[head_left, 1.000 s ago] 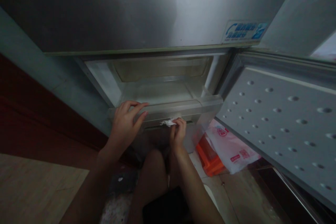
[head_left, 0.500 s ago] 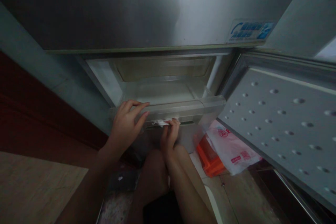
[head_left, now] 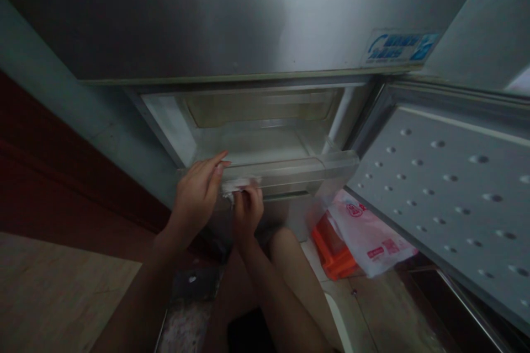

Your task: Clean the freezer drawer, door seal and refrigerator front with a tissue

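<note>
Leftward along the drawer's front, the right hand has slid with its white tissue since the earlier frame, and is now just beside the left hand. The right fingers pinch the tissue, which lies against the front at the left part of the handle slot. The left hand lies over the left end of the top edge, fingers stretched, thumb closer to the forefinger than before; whether it clasps the plastic, I cannot tell.

The clear drawer is pulled out of the fridge, whose lower door stands open at right, with a plastic bag and an orange box near it.

To wipe well here, it seems best to steady the drawer with the left hand, keep the tissue bunched under the right fingertips, and press evenly along the slot, working into its corners.
</note>
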A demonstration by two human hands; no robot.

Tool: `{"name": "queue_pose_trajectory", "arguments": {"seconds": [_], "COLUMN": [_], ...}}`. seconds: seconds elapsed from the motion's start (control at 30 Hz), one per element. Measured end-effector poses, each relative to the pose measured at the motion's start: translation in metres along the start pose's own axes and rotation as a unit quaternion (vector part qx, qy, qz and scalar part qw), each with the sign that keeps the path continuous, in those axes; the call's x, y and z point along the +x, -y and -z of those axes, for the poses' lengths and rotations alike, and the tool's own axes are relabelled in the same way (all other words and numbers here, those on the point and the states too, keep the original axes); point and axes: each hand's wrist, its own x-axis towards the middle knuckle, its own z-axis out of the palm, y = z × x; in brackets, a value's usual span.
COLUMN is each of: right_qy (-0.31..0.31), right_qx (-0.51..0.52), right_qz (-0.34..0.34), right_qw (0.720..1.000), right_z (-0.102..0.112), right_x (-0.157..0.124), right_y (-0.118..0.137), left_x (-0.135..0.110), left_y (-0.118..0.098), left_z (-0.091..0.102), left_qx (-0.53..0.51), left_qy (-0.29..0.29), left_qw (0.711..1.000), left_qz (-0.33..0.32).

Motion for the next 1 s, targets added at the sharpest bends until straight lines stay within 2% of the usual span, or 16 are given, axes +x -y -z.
{"name": "queue_pose_trajectory", "arguments": {"seconds": [0.1, 0.17, 0.23, 0.33, 0.47, 0.67, 0.73, 0.87, 1.0], "right_qy": [-0.016, -0.006, 0.010, 0.029, 0.053, 0.101, 0.088, -0.003, 0.015], "right_qx": [0.099, 0.166, 0.206, 0.213, 0.158, 0.111, 0.112, 0.093, -0.004], "right_qz": [-0.097, -0.143, -0.160, -0.168, -0.157, -0.095, -0.088, -0.069, -0.035], "right_qw": [0.990, 0.976, 0.965, 0.962, 0.973, 0.984, 0.986, 0.993, 0.999], "right_z": [-0.007, -0.008, -0.008, -0.004, 0.000, 0.006, 0.008, 0.009, 0.008], "right_x": [0.000, 0.000, 0.001, 0.002, 0.002, 0.001, 0.001, 0.002, 0.004], "right_y": [0.009, 0.013, 0.017, 0.020, 0.019, 0.018, 0.018, 0.012, 0.008], "left_x": [0.000, 0.000, 0.000, -0.001, -0.001, -0.002, -0.001, -0.001, -0.001], "left_y": [0.000, 0.000, 0.000, -0.001, -0.001, 0.001, 0.001, 0.001, 0.002], "left_z": [0.001, 0.002, 0.002, 0.001, 0.000, 0.000, 0.000, 0.000, 0.000], "left_qx": [-0.014, -0.018, -0.016, -0.015, -0.019, -0.023, -0.022, -0.022, -0.019], "left_qy": [0.004, 0.006, 0.002, -0.002, -0.001, -0.003, -0.003, -0.001, -0.003], "left_qw": [1.000, 1.000, 1.000, 1.000, 1.000, 0.999, 0.999, 1.000, 1.000], "left_qz": [0.017, 0.022, 0.023, 0.022, 0.023, 0.026, 0.024, 0.008, -0.001]}}
